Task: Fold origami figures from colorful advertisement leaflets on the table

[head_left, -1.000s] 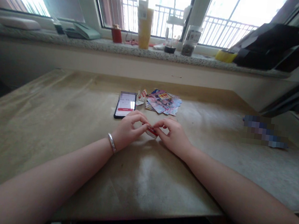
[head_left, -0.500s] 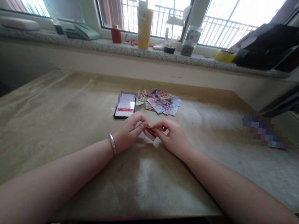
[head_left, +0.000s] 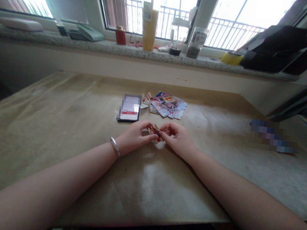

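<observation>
Between my two hands is a small folded piece of printed paper (head_left: pixel 155 131) in red, yellow, white and dark colours. My left hand (head_left: pixel 139 132), with a silver bangle (head_left: pixel 115 147) at the wrist, grips its left side between thumb and fingers. On the other side, the thumb and fingers of my right hand (head_left: pixel 178 137) pinch its right edge. Part of the paper is hidden by my fingers. Just beyond my hands lies a pile of colourful printed sheets (head_left: pixel 168 106). A crumpled white, red and yellow paper piece (head_left: pixel 145 100) rests left of the pile.
A phone (head_left: pixel 130 108) with its screen lit lies beyond my left hand. Far right on the table (head_left: pixel 83 136) is a blurred bluish strip (head_left: pixel 274 137). Cups, a yellow drink (head_left: pixel 150 27), a red bottle (head_left: pixel 120 35) and a black bag (head_left: pixel 276 48) stand on the windowsill.
My left thumb has stretched right across the paper, and the left fingers have shifted. The paper has turned slightly and shows more of its coloured folds. Both hands stay in nearly the same place.
</observation>
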`<action>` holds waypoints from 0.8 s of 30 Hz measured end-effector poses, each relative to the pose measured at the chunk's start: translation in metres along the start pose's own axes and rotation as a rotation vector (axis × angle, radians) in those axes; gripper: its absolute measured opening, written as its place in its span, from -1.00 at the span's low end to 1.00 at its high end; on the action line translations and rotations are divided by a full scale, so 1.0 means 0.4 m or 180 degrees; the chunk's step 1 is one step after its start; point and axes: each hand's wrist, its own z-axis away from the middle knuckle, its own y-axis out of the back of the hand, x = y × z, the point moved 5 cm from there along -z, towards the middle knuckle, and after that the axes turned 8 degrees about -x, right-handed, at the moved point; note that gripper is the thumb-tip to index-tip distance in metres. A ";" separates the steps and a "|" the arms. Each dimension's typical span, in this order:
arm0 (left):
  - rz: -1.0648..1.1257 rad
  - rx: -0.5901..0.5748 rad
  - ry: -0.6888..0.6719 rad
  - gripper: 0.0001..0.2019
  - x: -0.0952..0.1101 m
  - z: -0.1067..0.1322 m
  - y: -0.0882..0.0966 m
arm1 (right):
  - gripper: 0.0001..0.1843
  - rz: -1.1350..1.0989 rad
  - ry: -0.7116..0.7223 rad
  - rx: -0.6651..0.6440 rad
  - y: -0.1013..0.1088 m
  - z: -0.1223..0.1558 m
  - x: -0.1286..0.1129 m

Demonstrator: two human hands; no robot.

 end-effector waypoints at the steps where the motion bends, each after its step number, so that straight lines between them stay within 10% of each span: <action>1: 0.0007 -0.0012 0.0022 -0.76 0.001 0.001 -0.002 | -0.87 -0.0047 -0.0004 -0.0014 -0.001 0.000 0.000; 11: 0.1501 -0.0268 -0.0126 -0.51 -0.013 -0.002 -0.026 | -0.76 -0.0478 -0.0012 -0.0021 -0.011 0.001 0.007; 24: 0.2132 -0.0452 -0.0035 -0.68 -0.027 -0.009 -0.036 | -0.79 -0.0550 0.0187 -0.0114 -0.015 0.003 -0.002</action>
